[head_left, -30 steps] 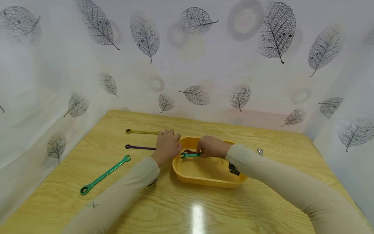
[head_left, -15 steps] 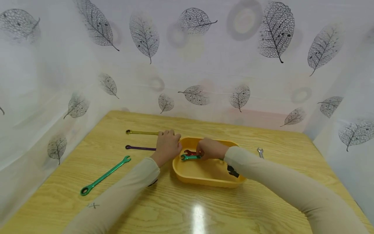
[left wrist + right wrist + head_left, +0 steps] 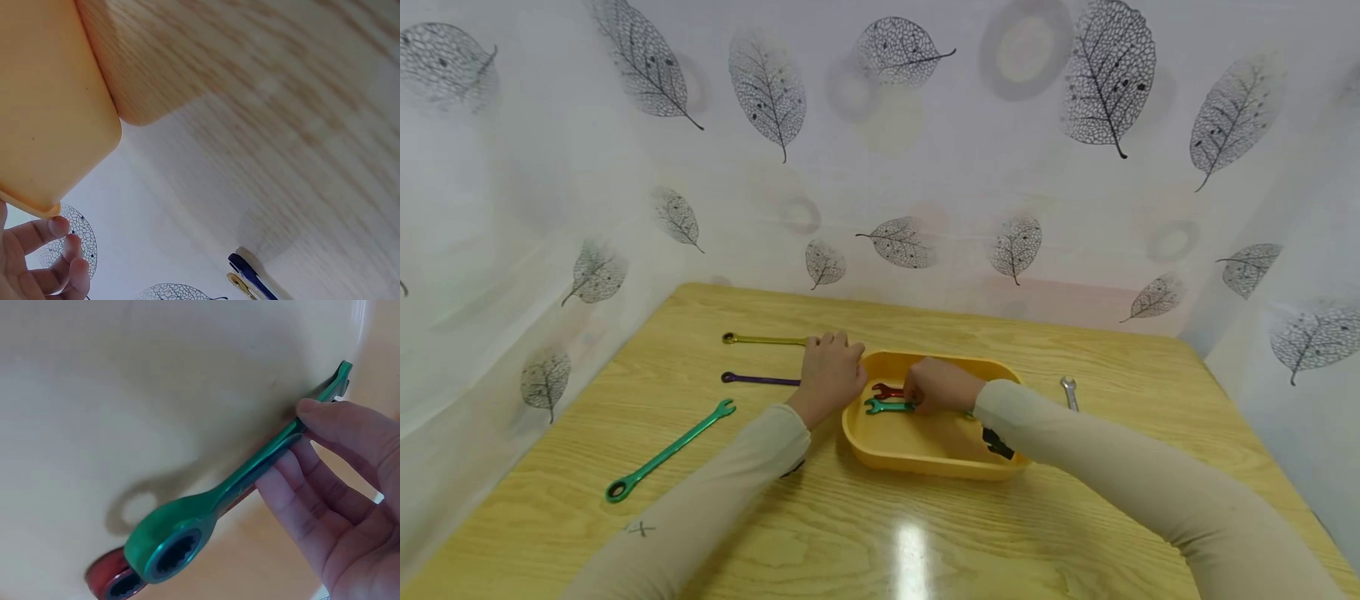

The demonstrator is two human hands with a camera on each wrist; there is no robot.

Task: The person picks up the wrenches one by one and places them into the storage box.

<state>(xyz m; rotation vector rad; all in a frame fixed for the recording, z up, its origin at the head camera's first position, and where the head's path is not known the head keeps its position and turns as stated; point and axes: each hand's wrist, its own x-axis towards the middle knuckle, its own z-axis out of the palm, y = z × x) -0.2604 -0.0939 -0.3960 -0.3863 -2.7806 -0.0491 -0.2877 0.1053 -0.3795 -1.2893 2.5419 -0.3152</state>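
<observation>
My left hand (image 3: 831, 375) grips the left rim of a yellow plastic bin (image 3: 936, 468); in the left wrist view its curled fingers (image 3: 70, 247) show at the rim. Inside the bin, my right hand (image 3: 943, 386) pinches a green combination wrench (image 3: 256, 464) by its shaft between thumb and fingers. The wrench's ratcheting ring end points away from the hand in the right wrist view. Close beside it lies a red wrench (image 3: 887, 391), partly hidden behind the green one and the hand.
On the table left of the bin lie a yellow wrench (image 3: 767, 340), a purple wrench (image 3: 763, 380) and a larger green wrench (image 3: 672, 450). To the right is a silver wrench (image 3: 1070, 393), partly covered by the right sleeve. A leaf-patterned curtain (image 3: 925, 183) hangs behind the table.
My right hand has sunk slightly lower in the bin with the green wrench, and more of the red and silver wrenches shows. The left hand has stayed on the rim.
</observation>
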